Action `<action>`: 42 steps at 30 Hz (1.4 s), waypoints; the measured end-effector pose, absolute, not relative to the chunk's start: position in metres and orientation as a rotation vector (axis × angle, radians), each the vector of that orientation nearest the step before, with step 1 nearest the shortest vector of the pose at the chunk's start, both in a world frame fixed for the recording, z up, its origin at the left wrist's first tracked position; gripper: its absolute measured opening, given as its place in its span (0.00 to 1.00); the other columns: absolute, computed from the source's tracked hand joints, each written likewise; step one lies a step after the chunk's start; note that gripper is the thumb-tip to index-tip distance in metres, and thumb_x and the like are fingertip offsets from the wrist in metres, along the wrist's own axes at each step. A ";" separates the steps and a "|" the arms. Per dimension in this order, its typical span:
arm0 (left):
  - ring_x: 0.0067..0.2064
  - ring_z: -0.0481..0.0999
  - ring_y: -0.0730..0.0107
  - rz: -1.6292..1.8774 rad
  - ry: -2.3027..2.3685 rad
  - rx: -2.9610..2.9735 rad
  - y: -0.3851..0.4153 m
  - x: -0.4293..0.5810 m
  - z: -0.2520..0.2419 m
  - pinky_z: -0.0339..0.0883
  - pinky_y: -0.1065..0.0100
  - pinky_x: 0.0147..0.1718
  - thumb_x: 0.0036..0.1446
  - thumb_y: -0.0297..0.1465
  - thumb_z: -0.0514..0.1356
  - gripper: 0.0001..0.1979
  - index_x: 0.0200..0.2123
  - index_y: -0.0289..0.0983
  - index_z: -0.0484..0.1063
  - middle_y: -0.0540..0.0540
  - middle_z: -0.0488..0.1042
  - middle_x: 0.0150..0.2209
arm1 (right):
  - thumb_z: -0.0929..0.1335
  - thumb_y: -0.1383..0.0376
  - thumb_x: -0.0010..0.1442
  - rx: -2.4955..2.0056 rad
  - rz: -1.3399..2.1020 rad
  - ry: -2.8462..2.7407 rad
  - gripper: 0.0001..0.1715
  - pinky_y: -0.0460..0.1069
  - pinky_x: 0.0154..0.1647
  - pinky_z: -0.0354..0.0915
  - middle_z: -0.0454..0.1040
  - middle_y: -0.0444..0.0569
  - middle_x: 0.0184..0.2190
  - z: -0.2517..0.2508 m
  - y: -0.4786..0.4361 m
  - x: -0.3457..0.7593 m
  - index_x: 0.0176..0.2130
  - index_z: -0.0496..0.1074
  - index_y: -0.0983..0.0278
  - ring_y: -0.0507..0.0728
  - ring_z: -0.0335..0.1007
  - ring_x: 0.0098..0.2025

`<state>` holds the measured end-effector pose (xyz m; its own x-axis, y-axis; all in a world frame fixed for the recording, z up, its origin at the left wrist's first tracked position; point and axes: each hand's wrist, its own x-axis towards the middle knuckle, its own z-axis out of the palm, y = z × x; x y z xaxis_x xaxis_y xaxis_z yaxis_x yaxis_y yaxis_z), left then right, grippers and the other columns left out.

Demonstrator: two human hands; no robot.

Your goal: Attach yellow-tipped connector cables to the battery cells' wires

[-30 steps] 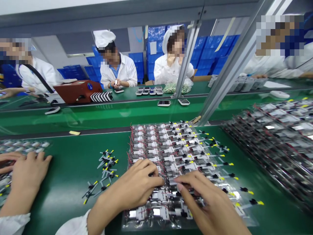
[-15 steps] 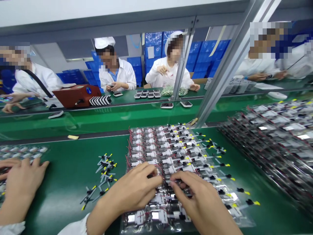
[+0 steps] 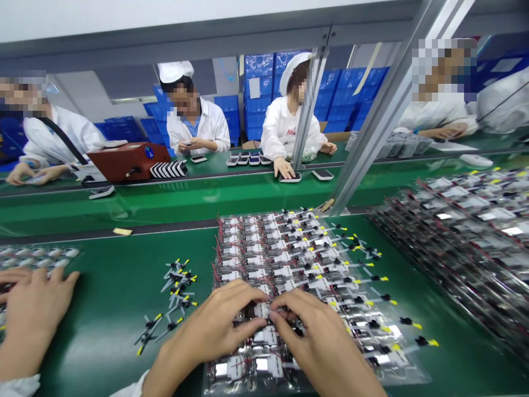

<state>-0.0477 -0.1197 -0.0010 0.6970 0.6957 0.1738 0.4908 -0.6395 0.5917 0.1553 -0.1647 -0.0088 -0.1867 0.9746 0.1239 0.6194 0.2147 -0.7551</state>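
So my left hand (image 3: pixel 225 320) had finger and thumb straddling a white part (image 3: pixel 261 310) in the tray (image 3: pixel 411 377); my right hand (image 3: pixel 316 328) had its tips bunched beside it. Couldn't tell if either gripped. Looked like I was adjusting it; next probably needed a light touch.

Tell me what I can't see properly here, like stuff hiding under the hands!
- Head view: what, if anything, the right hand pinches; the hand itself hides it.
- Head view: the clear tray's slots beneath the left hand; that hand covers them.
- Head view: the neighbour's farther hand; cut off by the left edge.
- Head view: the tray stack's far side; cut off by the right edge.
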 end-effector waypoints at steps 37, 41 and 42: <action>0.40 0.75 0.66 0.548 0.961 2.414 -0.118 -0.042 0.000 0.67 0.67 0.38 0.63 0.32 0.59 0.06 0.43 0.40 0.70 0.48 0.77 0.38 | 0.60 0.71 0.68 -1.494 0.726 -2.013 0.11 0.51 0.36 0.61 0.71 0.47 0.35 -0.008 -0.162 0.153 0.37 0.69 0.61 0.58 0.70 0.36; 0.41 0.75 0.65 0.543 0.915 2.441 -0.118 -0.040 -0.001 0.66 0.67 0.39 0.63 0.31 0.59 0.05 0.43 0.40 0.71 0.48 0.77 0.38 | 0.60 0.71 0.68 -1.493 0.738 -2.040 0.11 0.51 0.36 0.61 0.70 0.47 0.34 -0.005 -0.161 0.153 0.36 0.68 0.62 0.58 0.69 0.36; 0.41 0.75 0.66 0.556 0.907 2.438 -0.118 -0.040 -0.002 0.66 0.67 0.39 0.63 0.31 0.59 0.05 0.43 0.40 0.71 0.48 0.77 0.38 | 0.60 0.71 0.68 -1.495 0.745 -2.042 0.11 0.51 0.36 0.61 0.70 0.47 0.34 -0.005 -0.160 0.152 0.36 0.68 0.62 0.58 0.69 0.36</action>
<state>-0.0400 -0.1182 -0.0022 0.6981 0.6864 0.2037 0.4927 -0.6670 0.5589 0.1525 -0.1604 -0.0051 -0.2731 0.9592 0.0730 0.6867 0.2476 -0.6835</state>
